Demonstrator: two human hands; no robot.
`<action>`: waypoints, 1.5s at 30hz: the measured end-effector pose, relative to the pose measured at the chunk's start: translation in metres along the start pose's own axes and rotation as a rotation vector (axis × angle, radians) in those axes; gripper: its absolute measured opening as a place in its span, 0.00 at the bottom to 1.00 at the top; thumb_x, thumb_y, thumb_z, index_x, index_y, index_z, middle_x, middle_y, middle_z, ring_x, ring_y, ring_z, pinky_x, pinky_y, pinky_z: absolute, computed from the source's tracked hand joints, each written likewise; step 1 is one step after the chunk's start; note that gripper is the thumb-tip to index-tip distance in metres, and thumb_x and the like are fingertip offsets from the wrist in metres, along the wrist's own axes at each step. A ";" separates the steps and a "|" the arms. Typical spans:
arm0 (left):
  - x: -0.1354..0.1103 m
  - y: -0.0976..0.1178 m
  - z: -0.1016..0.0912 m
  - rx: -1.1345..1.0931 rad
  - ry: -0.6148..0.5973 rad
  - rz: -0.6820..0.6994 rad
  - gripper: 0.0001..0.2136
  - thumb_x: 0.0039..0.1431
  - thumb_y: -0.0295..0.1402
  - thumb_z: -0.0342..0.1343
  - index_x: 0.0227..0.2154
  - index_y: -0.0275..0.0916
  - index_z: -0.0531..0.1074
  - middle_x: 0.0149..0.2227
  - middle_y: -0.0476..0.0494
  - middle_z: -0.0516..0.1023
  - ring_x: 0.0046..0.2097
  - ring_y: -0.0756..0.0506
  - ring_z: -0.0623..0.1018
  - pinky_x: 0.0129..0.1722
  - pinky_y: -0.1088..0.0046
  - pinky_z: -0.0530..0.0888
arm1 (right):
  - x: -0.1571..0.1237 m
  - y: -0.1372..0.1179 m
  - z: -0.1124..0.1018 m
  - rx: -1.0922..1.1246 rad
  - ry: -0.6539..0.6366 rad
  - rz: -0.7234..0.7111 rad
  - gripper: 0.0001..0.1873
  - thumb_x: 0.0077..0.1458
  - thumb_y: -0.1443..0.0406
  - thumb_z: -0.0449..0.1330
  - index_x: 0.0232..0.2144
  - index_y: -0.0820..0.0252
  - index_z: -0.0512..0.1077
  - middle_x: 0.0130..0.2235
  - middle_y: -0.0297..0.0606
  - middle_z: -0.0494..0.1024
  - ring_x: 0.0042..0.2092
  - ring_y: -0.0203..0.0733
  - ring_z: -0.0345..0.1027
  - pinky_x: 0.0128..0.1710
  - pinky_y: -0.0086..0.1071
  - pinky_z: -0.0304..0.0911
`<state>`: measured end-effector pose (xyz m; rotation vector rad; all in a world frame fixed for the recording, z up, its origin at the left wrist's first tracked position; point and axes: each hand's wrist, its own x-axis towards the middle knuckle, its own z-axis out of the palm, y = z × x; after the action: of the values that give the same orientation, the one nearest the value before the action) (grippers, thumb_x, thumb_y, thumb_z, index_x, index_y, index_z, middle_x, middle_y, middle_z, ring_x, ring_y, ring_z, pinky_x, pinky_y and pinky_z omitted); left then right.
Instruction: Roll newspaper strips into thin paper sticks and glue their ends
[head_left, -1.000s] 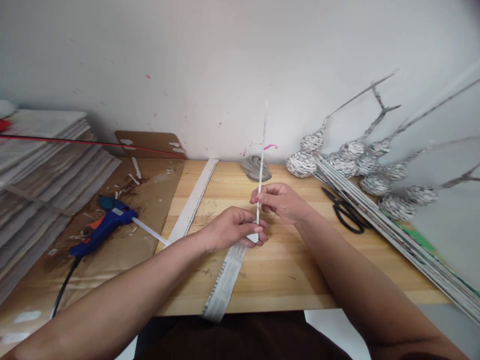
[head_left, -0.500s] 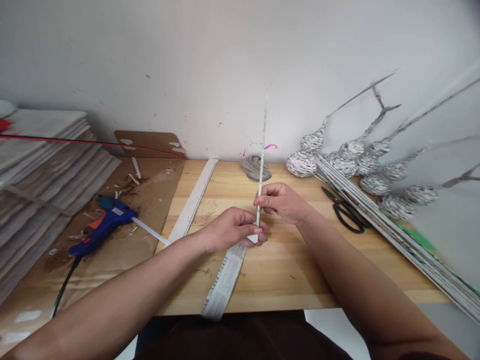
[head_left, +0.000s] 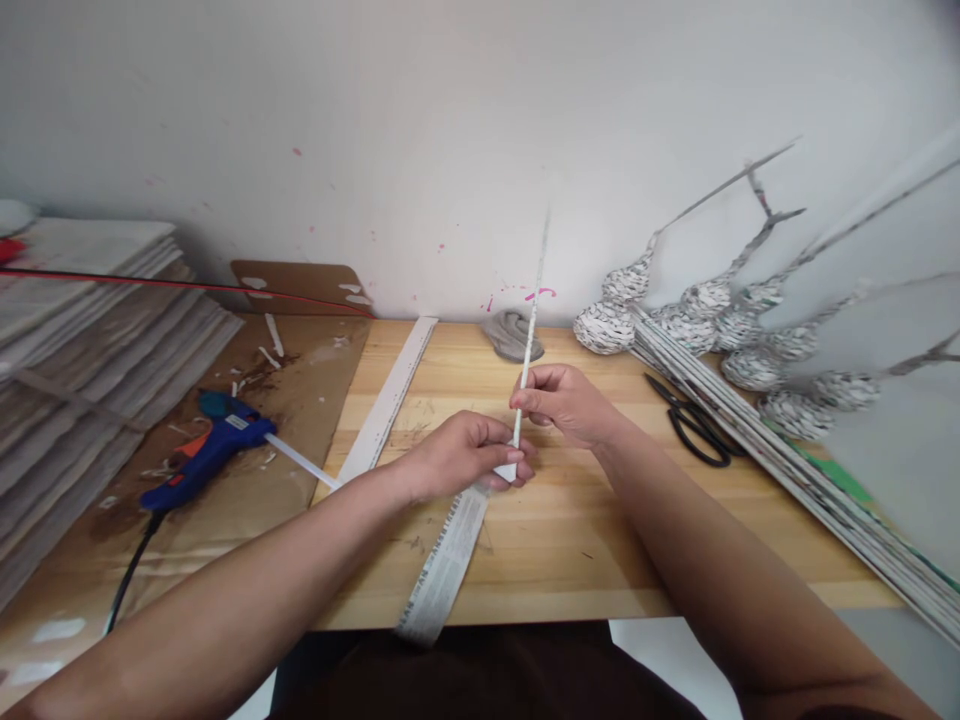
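Note:
A strip of newspaper (head_left: 444,572) runs up from the table's front edge into my left hand (head_left: 480,450). My left thumb and fingers pinch the strip where it winds into a thin rolled paper tube (head_left: 532,330). Just above, the fingertips of my right hand (head_left: 562,402) close round the tube's lower part. The tube stands nearly upright, leaning slightly to the right, and its top is blurred against the wall. Another flat paper strip (head_left: 386,400) lies on the wooden table (head_left: 600,570) left of my hands.
Black scissors (head_left: 697,430) lie right, beside a bundle of paper tubes (head_left: 765,460) and woven paper gourd shapes (head_left: 606,327). A grey cloth (head_left: 510,335) is by the wall. Left are a blue glue gun (head_left: 210,455) on cardboard and stacked newspapers (head_left: 82,400).
The tube's top has tipped to the right. The strip's lower end has shifted slightly left, while both hands stay nearly in place with their grip kept.

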<state>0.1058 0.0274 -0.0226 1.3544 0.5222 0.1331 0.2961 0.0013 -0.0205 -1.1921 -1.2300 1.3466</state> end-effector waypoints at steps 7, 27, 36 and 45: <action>0.001 0.000 0.000 -0.022 0.011 -0.009 0.11 0.56 0.37 0.58 0.34 0.33 0.76 0.38 0.39 0.79 0.39 0.48 0.77 0.41 0.69 0.75 | 0.000 0.000 -0.002 0.001 -0.056 0.029 0.13 0.43 0.61 0.70 0.23 0.65 0.72 0.20 0.29 0.69 0.20 0.26 0.53 0.19 0.24 0.46; 0.003 -0.003 -0.001 -0.057 0.028 -0.020 0.11 0.55 0.36 0.59 0.36 0.33 0.75 0.36 0.40 0.79 0.38 0.47 0.78 0.39 0.69 0.75 | 0.001 0.000 -0.003 0.018 0.001 0.022 0.14 0.43 0.60 0.70 0.22 0.65 0.72 0.19 0.29 0.67 0.19 0.25 0.52 0.18 0.24 0.44; 0.003 -0.001 -0.002 -0.088 0.020 -0.017 0.12 0.55 0.36 0.60 0.38 0.32 0.74 0.35 0.40 0.79 0.36 0.47 0.79 0.37 0.68 0.76 | 0.001 0.002 -0.007 0.016 -0.158 0.028 0.14 0.51 0.58 0.64 0.34 0.64 0.78 0.23 0.31 0.69 0.21 0.25 0.53 0.18 0.23 0.45; 0.001 0.000 -0.001 -0.057 -0.009 -0.065 0.14 0.55 0.39 0.59 0.39 0.33 0.74 0.35 0.39 0.79 0.35 0.46 0.79 0.36 0.67 0.76 | 0.002 0.005 -0.006 0.078 -0.149 0.042 0.12 0.51 0.59 0.65 0.32 0.64 0.78 0.22 0.32 0.70 0.21 0.26 0.55 0.18 0.22 0.46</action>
<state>0.1063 0.0286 -0.0232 1.2803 0.5504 0.0877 0.3012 0.0038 -0.0259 -1.0846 -1.2504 1.5240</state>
